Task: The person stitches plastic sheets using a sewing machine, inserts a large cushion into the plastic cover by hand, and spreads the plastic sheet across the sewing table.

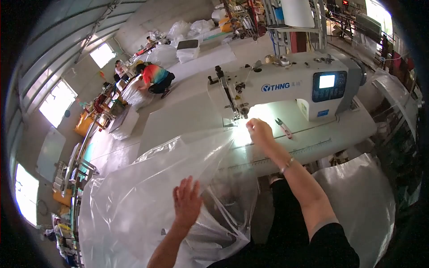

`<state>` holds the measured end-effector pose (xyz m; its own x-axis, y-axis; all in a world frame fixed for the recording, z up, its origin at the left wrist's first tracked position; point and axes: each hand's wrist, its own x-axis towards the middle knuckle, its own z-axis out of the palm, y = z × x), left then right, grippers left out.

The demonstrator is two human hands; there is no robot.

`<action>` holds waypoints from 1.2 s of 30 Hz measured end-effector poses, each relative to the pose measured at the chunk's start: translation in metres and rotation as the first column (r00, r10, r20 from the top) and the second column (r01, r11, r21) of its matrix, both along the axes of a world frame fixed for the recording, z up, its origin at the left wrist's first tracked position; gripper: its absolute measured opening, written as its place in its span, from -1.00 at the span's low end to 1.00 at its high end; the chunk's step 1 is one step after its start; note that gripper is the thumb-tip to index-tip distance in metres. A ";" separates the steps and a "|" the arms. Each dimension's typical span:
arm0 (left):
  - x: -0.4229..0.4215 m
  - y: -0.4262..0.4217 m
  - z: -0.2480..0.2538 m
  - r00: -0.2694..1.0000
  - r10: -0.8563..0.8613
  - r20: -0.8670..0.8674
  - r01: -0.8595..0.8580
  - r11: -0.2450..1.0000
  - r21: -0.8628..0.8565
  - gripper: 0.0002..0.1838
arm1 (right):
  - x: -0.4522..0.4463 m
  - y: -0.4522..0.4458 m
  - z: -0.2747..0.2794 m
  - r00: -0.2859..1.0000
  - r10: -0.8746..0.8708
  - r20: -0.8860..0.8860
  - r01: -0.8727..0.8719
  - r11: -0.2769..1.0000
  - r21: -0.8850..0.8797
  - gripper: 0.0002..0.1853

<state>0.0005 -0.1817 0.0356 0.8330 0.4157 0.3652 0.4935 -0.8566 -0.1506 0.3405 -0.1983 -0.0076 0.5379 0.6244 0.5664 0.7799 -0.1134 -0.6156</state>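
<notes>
A large clear plastic sheet (134,192) spreads over the left of the worktable, and its gathered corner runs up to the needle area of a white sewing machine (250,100). On the sheet lies my left hand (187,203), flat with fingers spread. My right hand (260,131) is just right of the needle under the bright lamp, fingertips pinched together; whatever is between them is too small to make out. A pair of small thread snips (283,128) rests on the machine bed to the right of that hand, apart from it.
A ruler scale (286,154) runs along the table's front edge. More plastic sheeting (357,196) hangs at the right. Behind the machine stands a rack with a white thread cone (298,13). A person in a colourful shirt (154,76) crouches farther back among piled plastic.
</notes>
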 end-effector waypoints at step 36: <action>-0.012 -0.041 0.072 0.948 0.048 0.314 0.142 0.820 -0.555 -0.93 | -0.215 -0.157 0.025 -0.515 0.446 -0.732 -0.228 0.752 0.619 -0.67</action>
<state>-0.0118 -0.2226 0.1077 0.7452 0.5893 0.3122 0.3890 -0.7643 0.5143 0.1252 -0.3548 0.0175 0.0488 0.9844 -0.1690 -0.8843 -0.0361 -0.4655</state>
